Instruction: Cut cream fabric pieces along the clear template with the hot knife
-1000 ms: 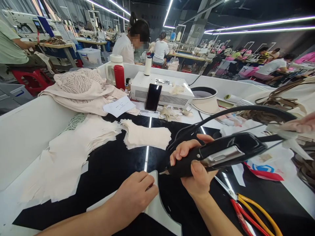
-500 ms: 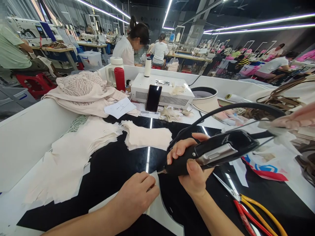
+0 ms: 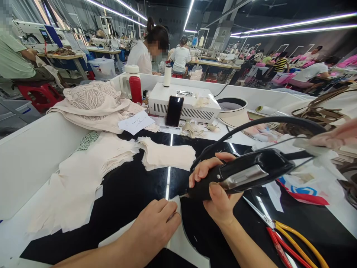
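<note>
My right hand (image 3: 220, 186) is wrapped round a black handheld tool (image 3: 240, 171) with a silver lever and a black cable. The tool's thin tip meets the upper edge of a pale curved fabric piece (image 3: 180, 242) on the black surface. My left hand (image 3: 158, 223) is closed on that piece just left of the tip, with fingers bent together; how much cloth they pinch is hidden. A stack of small cream pieces (image 3: 167, 154) lies beyond my hands, and larger cream pieces (image 3: 72, 186) lie to the left.
Scissors (image 3: 270, 223) with red and yellow handles lie to the right. Behind stand a phone (image 3: 174, 111), a white vented box (image 3: 184, 102) and a red bottle (image 3: 135, 89). Another person's hand (image 3: 337, 136) reaches in at the right edge. People sit beyond the table's raised rim.
My left hand has shifted slightly down along the fabric piece. The tool has barely moved, its tip still at the fabric's edge.
</note>
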`<state>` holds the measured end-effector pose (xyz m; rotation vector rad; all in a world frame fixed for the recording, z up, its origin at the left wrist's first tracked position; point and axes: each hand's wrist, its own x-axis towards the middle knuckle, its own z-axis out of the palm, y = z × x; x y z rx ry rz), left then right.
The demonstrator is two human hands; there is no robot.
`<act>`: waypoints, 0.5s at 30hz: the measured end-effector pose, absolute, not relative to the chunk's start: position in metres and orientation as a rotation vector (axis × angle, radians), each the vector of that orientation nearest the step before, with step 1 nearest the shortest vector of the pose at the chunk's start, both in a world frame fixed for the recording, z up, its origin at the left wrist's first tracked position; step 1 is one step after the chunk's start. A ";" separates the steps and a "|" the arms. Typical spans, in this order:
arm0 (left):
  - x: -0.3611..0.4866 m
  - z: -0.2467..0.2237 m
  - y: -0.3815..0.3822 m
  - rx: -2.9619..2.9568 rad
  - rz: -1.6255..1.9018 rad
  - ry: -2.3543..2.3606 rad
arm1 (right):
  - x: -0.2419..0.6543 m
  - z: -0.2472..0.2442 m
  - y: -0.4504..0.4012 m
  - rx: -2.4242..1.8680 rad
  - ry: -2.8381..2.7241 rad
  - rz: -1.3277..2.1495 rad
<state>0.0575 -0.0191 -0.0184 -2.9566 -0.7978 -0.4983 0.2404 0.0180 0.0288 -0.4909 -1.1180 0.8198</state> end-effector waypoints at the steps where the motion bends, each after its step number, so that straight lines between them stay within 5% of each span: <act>1: 0.058 -0.019 -0.020 -2.933 -0.520 -0.781 | 0.240 0.029 0.018 -0.490 -1.117 0.824; 15: 0.058 -0.034 -0.021 -2.807 -0.614 -0.727 | 0.239 0.031 0.019 -0.486 -1.136 0.829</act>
